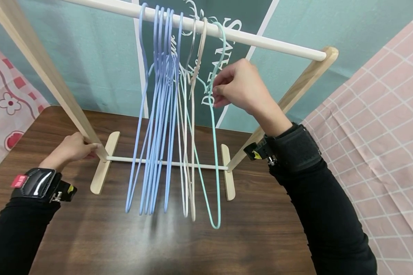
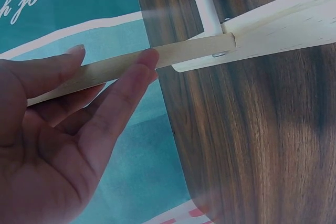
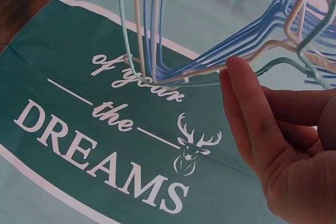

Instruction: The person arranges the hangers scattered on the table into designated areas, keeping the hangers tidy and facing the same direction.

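Observation:
A pale wooden post [image 1: 60, 82] of the hanging rack is held by my left hand [image 1: 72, 148] low down; in the left wrist view, thumb and fingers [image 2: 118, 95] grip it from both sides. A mint-green hanger [image 1: 215, 152] hangs at the right end of a row on the white rail [image 1: 272, 45]. Beside its neck, my right hand [image 1: 242, 86] has bent fingers, tips right at the wire. Right wrist view: loosely extended fingers [image 3: 247, 98] overlap the hanger. Left of it hang white and beige hangers [image 1: 193, 160], then several blue hangers [image 1: 161, 114].
A lower white crossbar [image 1: 151, 161] joins the rack's wooden feet [image 1: 228, 183], which stand on a dark wooden table [image 1: 151, 244]. The right post [image 1: 304, 82] rises behind my right wrist. Teal cloth with white lettering [image 1: 99, 65] hangs behind; pink checked cloth [image 1: 375, 114] lies right.

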`<action>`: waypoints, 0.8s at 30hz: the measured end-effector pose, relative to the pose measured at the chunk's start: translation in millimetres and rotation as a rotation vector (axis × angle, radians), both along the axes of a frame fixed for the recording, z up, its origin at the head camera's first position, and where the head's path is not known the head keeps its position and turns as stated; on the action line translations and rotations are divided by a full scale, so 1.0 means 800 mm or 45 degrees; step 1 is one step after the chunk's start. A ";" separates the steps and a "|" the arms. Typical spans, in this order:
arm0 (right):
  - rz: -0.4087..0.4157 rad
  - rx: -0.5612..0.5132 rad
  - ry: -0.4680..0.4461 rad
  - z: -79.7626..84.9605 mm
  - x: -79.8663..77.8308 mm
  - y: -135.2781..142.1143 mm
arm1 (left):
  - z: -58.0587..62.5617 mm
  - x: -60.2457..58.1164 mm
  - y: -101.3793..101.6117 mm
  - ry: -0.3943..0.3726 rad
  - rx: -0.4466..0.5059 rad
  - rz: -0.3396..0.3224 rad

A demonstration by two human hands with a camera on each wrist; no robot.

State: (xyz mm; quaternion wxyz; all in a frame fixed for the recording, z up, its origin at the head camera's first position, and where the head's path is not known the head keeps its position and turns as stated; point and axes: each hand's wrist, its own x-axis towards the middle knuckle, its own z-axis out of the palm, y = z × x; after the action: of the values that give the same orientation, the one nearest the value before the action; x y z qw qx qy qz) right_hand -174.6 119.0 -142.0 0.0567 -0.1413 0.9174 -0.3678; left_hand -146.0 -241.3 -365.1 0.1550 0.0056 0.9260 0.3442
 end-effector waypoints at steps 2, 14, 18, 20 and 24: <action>0.000 0.018 -0.001 -0.001 -0.001 0.003 | 0.000 0.000 0.000 -0.007 0.010 0.005; 0.013 0.036 -0.004 -0.031 -0.005 0.028 | -0.002 -0.001 0.005 0.005 0.001 0.032; -0.003 0.007 -0.043 -0.048 -0.005 0.037 | -0.004 0.000 0.005 0.012 -0.003 0.037; -0.005 -0.007 -0.060 -0.057 -0.004 0.041 | -0.004 0.000 0.005 0.010 -0.009 0.038; 0.000 0.012 -0.060 -0.077 -0.001 0.049 | -0.004 0.000 0.004 0.007 -0.030 0.039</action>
State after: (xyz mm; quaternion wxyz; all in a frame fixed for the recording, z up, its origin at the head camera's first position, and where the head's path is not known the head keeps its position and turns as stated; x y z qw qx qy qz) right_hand -175.6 158.4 -203.9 0.0791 -0.1324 0.9174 -0.3668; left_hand -145.6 -237.8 -368.7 0.1472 -0.0094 0.9304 0.3355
